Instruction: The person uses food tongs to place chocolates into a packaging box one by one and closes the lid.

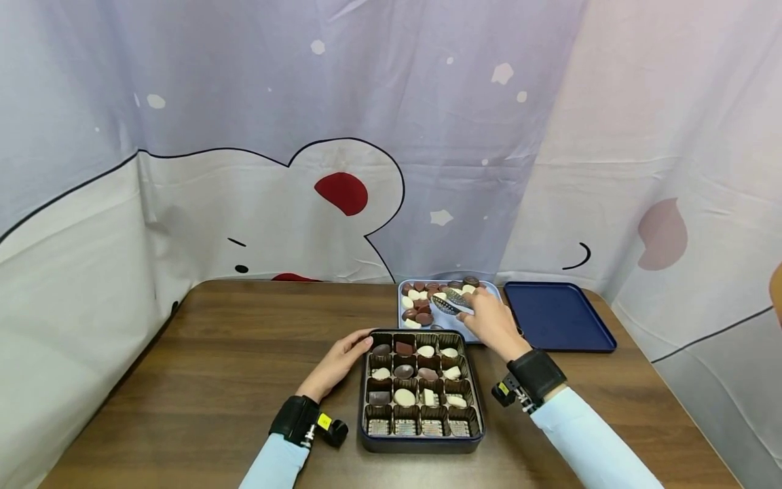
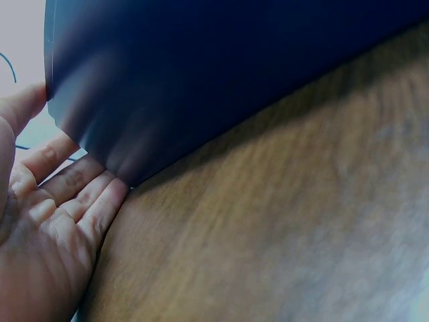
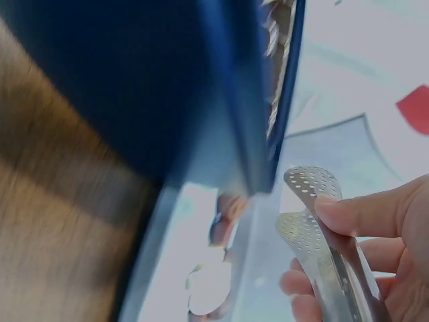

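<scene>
A dark chocolate box (image 1: 421, 445) stands near the front, its divided insert holding dark, brown and white chocolates in the three rear rows. Bare compartments (image 1: 406, 427) line the front row. At the box's far left corner rests my left hand (image 1: 339, 363), thumb at the rim and fingers extended against the side, as the left wrist view also shows. Perforated metal tongs (image 3: 305, 231) are pinched in my right hand (image 1: 491, 322), their two heads apart. They reach over a light blue tray (image 1: 444, 320) of mixed chocolates (image 1: 421, 305) behind the box.
Right of the light blue tray lies a dark blue tray-like lid (image 1: 556, 316). The wooden table (image 1: 244, 367) ends at a printed curtain (image 1: 275, 217) at the back and sides. The box's rear edge overlaps the light blue tray's front in the head view.
</scene>
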A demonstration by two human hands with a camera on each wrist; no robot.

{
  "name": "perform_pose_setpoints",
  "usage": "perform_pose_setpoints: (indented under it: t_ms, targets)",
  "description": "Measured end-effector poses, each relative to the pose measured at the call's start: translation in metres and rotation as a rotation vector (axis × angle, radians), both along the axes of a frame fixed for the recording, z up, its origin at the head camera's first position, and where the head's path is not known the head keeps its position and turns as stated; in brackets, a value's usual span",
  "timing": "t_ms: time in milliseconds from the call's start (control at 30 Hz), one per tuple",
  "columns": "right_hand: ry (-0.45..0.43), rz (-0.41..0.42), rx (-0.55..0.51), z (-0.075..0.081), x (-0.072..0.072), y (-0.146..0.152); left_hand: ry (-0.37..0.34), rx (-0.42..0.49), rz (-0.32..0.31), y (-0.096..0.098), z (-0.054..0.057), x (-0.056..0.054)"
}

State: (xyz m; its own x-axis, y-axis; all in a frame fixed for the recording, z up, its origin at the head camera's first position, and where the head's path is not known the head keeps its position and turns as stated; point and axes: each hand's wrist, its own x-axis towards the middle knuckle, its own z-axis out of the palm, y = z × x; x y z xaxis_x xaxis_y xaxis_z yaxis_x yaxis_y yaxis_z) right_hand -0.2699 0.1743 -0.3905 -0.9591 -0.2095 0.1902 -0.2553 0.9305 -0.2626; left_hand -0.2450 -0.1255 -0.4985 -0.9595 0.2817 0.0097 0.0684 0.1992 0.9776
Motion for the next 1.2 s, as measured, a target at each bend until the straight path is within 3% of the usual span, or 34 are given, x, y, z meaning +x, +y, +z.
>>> perform_pose_setpoints:
  t_ms: [167,367,633,900,1200]
  targets:
    - [0.049,0.089,-0.002,0.007,0.019,-0.012,-0.014,0.015,-0.003,0.000,0.001,0.001]
    - [0.033,0.181,-0.022,0.011,0.049,-0.031,-0.011,0.012,-0.002,0.001,0.007,0.004]
    - [0.089,0.340,0.020,0.014,0.085,-0.050,-0.009,-0.001,0.001,0.000,0.001,0.000]
    - [0.092,0.497,0.051,0.016,0.119,-0.058,0.002,-0.018,0.001,0.001,0.001,-0.001]
    - [0.070,0.588,0.090,0.015,0.143,-0.057,0.015,-0.020,-0.006,0.000,0.001,0.000]
